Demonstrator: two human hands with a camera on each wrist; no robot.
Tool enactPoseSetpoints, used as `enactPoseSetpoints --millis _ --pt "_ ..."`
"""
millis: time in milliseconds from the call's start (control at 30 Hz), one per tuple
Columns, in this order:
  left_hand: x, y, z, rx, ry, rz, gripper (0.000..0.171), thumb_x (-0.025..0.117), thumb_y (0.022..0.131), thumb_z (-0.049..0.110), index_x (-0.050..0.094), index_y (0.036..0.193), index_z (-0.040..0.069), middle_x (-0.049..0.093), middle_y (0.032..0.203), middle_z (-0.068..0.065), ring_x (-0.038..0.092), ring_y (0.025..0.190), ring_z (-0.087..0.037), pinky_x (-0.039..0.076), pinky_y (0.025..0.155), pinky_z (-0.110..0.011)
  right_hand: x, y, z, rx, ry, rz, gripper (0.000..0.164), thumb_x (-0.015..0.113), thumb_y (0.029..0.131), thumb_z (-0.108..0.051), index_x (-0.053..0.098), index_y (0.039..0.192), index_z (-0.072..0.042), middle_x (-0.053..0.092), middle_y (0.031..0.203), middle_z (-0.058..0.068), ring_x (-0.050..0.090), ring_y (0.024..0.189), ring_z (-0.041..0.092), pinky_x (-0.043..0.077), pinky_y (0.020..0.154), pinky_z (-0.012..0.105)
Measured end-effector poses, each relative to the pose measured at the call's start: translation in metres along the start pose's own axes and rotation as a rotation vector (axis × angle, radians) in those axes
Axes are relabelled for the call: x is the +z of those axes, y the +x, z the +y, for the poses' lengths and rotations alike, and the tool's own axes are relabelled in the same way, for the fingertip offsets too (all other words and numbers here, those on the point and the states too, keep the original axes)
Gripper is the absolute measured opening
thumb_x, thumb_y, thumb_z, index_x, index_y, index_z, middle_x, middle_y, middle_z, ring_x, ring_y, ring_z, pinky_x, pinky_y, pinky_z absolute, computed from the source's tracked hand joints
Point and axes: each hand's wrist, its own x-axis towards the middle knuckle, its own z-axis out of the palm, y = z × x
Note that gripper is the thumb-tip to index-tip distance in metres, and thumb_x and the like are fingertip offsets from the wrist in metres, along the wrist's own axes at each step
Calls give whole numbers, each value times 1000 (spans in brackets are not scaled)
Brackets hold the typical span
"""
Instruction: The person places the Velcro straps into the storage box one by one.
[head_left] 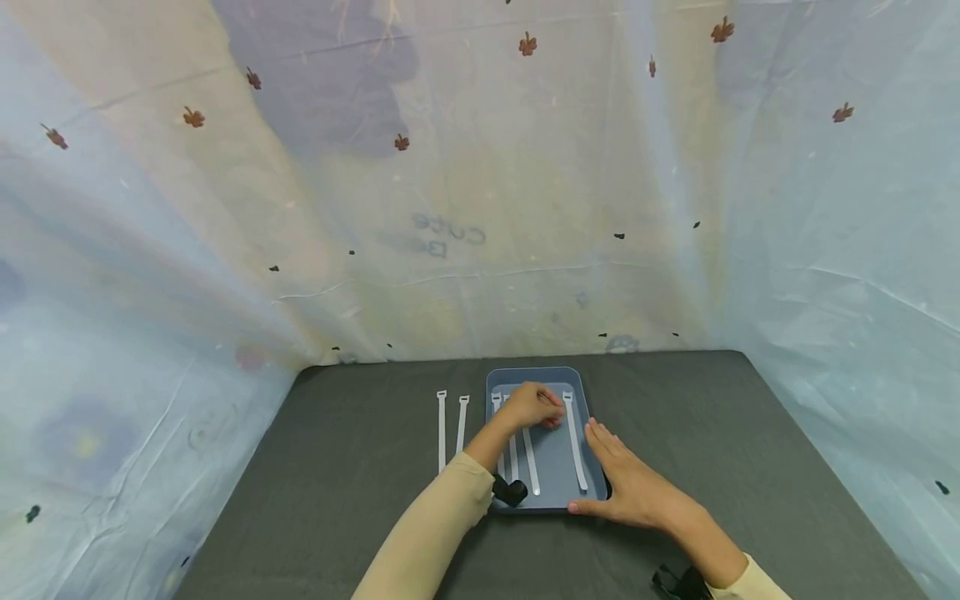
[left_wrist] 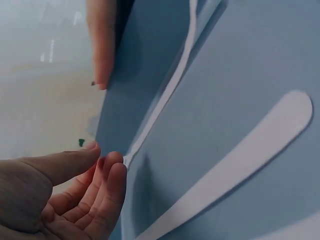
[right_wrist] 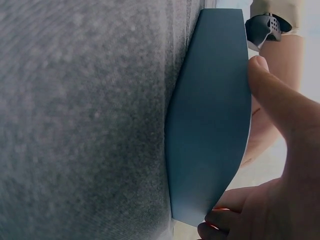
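A blue-grey tray (head_left: 551, 458) lies on the dark table and has several white cable straps with slotted heads in it. My left hand (head_left: 534, 406) is over the tray, fingers loosely curled, beside the head of the rightmost strap (head_left: 576, 446). In the left wrist view that strap's head is close behind the fingertips (left_wrist: 117, 170), and nothing shows between thumb and fingers. Another strap (left_wrist: 235, 165) lies flat on the tray floor. My right hand (head_left: 637, 487) rests against the tray's right side, fingers extended, thumb at the near rim.
Two more white straps, an outer one (head_left: 442, 433) and an inner one (head_left: 462, 421), lie on the dark table (head_left: 360, 467) left of the tray. A patterned sheet (head_left: 480, 183) hangs behind and at both sides. Each wrist carries a black camera.
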Motion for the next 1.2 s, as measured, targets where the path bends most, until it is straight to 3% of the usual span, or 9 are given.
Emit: enactPoseSetpoints --millis 400,733,833,967,1200 --pt "-40 -16 -5 53 -49 -37 14 73 103 11 74 110 -1 78 103 -27 77 97 -46 67 85 -48 1 0 -1 18 6 -8 130 77 86 -75 16 169 5 11 178 25 15 163 47 25 127 68" --pt "-79 -37 -17 60 27 14 22 72 106 17 73 117 -2 77 107 -26 76 98 -44 66 87 -48 4 -1 -1 -10 -12 13 130 76 86 -75 18 168 8 13 176 27 17 162 49 27 126 68" --pt "-91 -44 -22 53 9 31 24 71 106 16 72 118 -4 76 111 -29 75 101 -46 65 90 -51 4 -2 -1 -13 -11 17 130 76 86 -75 18 168 8 14 176 27 17 161 49 27 126 68" --pt "-107 -50 -33 43 3 89 23 70 106 15 71 118 -5 76 108 -27 75 99 -45 63 92 -55 3 -3 -2 -14 -9 17 130 76 86 -75 18 168 8 13 177 26 17 161 49 28 125 69" --pt "-127 -57 -50 3 -2 170 21 72 104 13 71 114 -5 76 103 -24 75 97 -45 66 86 -48 3 -2 -1 -16 -6 13 130 76 86 -75 17 168 7 12 177 26 16 161 50 28 125 70"
